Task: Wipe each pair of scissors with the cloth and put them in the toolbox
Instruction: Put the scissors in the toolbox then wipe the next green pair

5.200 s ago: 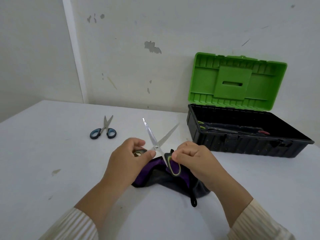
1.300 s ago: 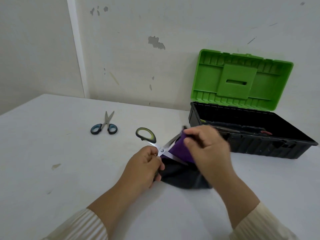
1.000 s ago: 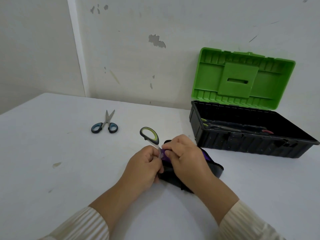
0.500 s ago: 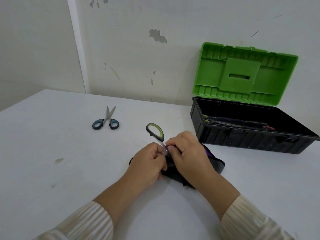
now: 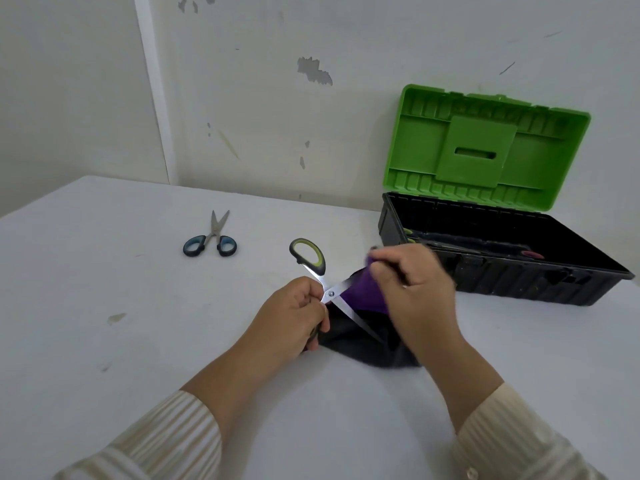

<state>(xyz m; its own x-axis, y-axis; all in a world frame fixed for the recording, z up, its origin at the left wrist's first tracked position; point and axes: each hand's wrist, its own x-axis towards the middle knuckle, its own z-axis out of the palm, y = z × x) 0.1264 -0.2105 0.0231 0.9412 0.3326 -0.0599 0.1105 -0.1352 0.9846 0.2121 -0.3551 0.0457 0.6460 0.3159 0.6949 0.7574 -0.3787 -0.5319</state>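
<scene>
My left hand [image 5: 294,317] grips the green-handled scissors [image 5: 323,277] near their pivot; the blades are spread open, and one handle loop points up and away. My right hand [image 5: 414,282] pinches the purple and black cloth [image 5: 363,294] around the far blade, out towards its tip. The rest of the cloth lies on the table under both hands. A blue-handled pair of scissors [image 5: 211,239] lies shut on the table at the left. The toolbox [image 5: 519,282] stands open at the right, its green lid [image 5: 485,147] raised, with tools lying inside.
The white table [image 5: 104,323] meets the wall at the back and carries a few small stains at the left. The toolbox's near wall is close to my right hand.
My right hand has slid the cloth from the pivot out along the blade towards the toolbox, uncovering the open blades. My left hand has kept its hold.
</scene>
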